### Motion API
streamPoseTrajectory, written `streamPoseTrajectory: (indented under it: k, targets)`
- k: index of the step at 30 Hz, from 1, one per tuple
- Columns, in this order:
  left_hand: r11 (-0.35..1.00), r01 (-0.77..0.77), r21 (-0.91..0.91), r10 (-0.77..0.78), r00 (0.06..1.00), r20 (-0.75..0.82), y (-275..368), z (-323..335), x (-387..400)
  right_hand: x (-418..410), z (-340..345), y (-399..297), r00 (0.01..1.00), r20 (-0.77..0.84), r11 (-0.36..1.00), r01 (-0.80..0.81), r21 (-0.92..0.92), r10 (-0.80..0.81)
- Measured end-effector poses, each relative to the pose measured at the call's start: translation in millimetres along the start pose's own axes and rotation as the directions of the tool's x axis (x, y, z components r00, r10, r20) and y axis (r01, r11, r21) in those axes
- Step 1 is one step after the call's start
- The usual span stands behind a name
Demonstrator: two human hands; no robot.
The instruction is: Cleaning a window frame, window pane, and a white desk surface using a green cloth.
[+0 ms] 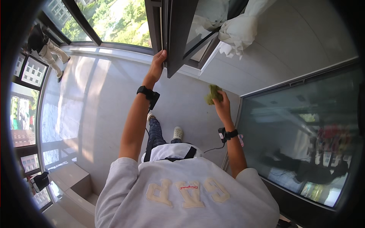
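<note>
My left hand (156,64) grips the edge of a dark-framed window sash (178,37) that stands swung into the room. My right hand (223,101) holds a crumpled green cloth (213,94) over the floor, to the right of the sash and apart from it. A tied white curtain (239,31) hangs behind the sash, partly seen through its glass. Both wrists wear black straps with small devices, and a cable runs from the right one.
Large windows (122,22) line the far and left sides. A person (47,47) stands at the upper left. A glass sliding door (293,128) is at the right. Light-coloured boxes or cabinets (70,176) stand at the lower left. My shoes (178,133) are on the grey floor.
</note>
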State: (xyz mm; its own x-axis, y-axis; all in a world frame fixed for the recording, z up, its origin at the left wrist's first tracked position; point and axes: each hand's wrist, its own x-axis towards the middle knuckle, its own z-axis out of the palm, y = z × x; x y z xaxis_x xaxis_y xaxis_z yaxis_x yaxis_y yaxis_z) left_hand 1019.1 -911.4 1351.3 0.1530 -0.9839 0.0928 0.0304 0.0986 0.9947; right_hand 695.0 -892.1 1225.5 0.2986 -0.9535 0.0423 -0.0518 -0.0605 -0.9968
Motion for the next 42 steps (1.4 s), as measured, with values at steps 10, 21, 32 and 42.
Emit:
streamPoseTrajectory:
  k: [10,21,32,42]
  targets:
    - [0.999,-0.037,-0.008,0.037,0.998,-0.053,-10,27,-22,74,123,-95,0.878,-0.068,0.870,0.479,0.115,-0.474]
    - [1.000,0.028,0.011,-0.027,0.997,-0.075,28,14,-53,97,108,-175,0.779,-0.002,0.766,0.618,0.177,-0.628]
    - [0.968,0.085,0.238,0.008,0.930,-0.366,-44,152,-107,119,-43,19,0.622,0.620,0.839,0.533,0.111,-0.478]
    - [0.951,0.159,0.266,-0.007,0.868,-0.496,-40,226,-123,117,-37,-109,0.570,0.150,0.588,0.758,0.282,-0.808]
